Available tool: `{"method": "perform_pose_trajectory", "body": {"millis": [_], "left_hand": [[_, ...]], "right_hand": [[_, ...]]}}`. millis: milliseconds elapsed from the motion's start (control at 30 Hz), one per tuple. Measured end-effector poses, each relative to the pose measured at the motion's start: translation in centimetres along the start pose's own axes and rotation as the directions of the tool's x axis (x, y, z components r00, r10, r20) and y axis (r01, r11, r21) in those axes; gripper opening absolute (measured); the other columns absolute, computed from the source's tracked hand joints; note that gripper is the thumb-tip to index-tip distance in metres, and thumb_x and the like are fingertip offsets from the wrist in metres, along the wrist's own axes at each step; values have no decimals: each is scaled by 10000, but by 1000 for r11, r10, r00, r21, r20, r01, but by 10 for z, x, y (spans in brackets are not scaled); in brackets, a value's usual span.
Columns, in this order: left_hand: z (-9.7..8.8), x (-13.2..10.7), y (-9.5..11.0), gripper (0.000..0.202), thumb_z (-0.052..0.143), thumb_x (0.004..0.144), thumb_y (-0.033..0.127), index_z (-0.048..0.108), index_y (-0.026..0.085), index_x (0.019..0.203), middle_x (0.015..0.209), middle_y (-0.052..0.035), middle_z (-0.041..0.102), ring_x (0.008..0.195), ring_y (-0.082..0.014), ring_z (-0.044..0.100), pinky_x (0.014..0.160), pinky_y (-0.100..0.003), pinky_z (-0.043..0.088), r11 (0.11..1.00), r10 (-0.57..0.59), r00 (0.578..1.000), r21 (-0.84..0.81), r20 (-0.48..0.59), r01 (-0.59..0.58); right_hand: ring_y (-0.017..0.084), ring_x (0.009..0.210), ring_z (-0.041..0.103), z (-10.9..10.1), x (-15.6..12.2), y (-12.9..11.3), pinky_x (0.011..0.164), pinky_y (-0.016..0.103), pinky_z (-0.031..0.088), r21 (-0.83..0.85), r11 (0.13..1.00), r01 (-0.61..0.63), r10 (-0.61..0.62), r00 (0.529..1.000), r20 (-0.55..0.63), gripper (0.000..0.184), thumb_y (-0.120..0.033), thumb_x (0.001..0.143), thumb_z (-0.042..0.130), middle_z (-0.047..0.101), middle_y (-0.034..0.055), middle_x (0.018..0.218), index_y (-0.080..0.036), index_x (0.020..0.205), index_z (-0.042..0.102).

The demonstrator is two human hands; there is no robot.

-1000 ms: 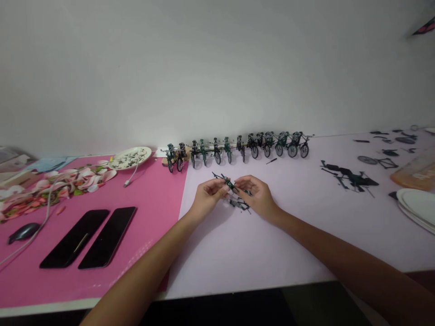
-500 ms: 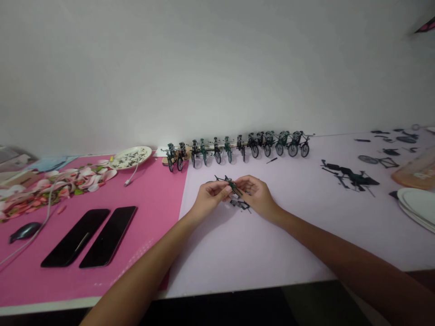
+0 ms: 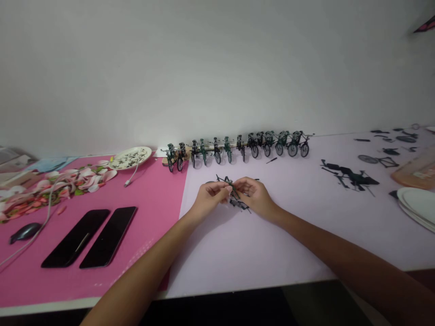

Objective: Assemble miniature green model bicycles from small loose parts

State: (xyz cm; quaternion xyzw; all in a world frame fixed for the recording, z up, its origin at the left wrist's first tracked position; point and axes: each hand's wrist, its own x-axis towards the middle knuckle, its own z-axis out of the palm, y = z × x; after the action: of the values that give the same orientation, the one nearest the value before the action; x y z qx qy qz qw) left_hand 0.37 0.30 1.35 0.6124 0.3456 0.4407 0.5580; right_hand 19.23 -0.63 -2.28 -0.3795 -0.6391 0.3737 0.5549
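Note:
My left hand (image 3: 208,198) and my right hand (image 3: 255,197) meet over the pale lilac table, fingers pinched together on a small dark green model bicycle frame (image 3: 229,184) held between them. A few loose dark bicycle parts (image 3: 239,205) lie on the table just under my right hand's fingers. Behind my hands, a row of several finished miniature bicycles (image 3: 238,146) stands along the wall.
On the pink mat (image 3: 142,226) to the left lie two black phones (image 3: 90,237), a mouse (image 3: 24,232), a cable, pink petals (image 3: 50,185) and a plate of small bits (image 3: 131,157). More dark bicycle parts (image 3: 350,176) and white plates (image 3: 418,206) sit at the right.
The frame in my hands has tilted and shifted slightly lower and to the right; my fingers have drawn closer together around it. Nothing else has moved.

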Motion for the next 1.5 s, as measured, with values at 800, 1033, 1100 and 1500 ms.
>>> {"method": "perform_pose_trajectory", "body": {"millis": [800, 1033, 1100, 1500], "left_hand": [[-2, 1, 0, 392, 716, 844, 492, 635, 175, 629, 525, 18, 528, 536, -113, 469, 564, -248, 391, 994, 12, 998, 104, 56, -18], [-3, 2, -1, 361, 735, 844, 505, 710, 156, 754, 552, 29, 533, 526, -104, 491, 565, -246, 404, 998, 9, 1000, 55, 25, -10], [-2, 2, -2, 385, 749, 831, 534, 711, 154, 775, 553, 29, 541, 519, -103, 497, 560, -247, 405, 999, 0, 1000, 45, 19, -1], [-13, 9, -11, 421, 812, 742, 428, 654, 152, 1019, 565, 64, 545, 498, -109, 522, 554, -262, 433, 980, -45, 998, -194, -40, 36]], "right_hand": [[218, 850, 728, -5, 1, -3, 761, 358, 593, -178, 983, 33, -31, 999, 18, 149, -380, 871, 744, 776, 49, 906, -241, 918, 722], [234, 958, 686, -8, 1, -10, 891, 403, 546, -332, 936, 119, -116, 993, 28, 152, -308, 962, 609, 745, 66, 971, -240, 1005, 737], [243, 969, 679, -8, 1, -9, 903, 414, 543, -361, 921, 147, -141, 989, 42, 147, -289, 962, 607, 735, 70, 964, -243, 1008, 739], [310, 1151, 555, -18, 5, 7, 1004, 534, 499, -581, 731, 357, -214, 929, 301, 189, -145, 928, 645, 737, 80, 1075, -265, 1007, 768]]}}
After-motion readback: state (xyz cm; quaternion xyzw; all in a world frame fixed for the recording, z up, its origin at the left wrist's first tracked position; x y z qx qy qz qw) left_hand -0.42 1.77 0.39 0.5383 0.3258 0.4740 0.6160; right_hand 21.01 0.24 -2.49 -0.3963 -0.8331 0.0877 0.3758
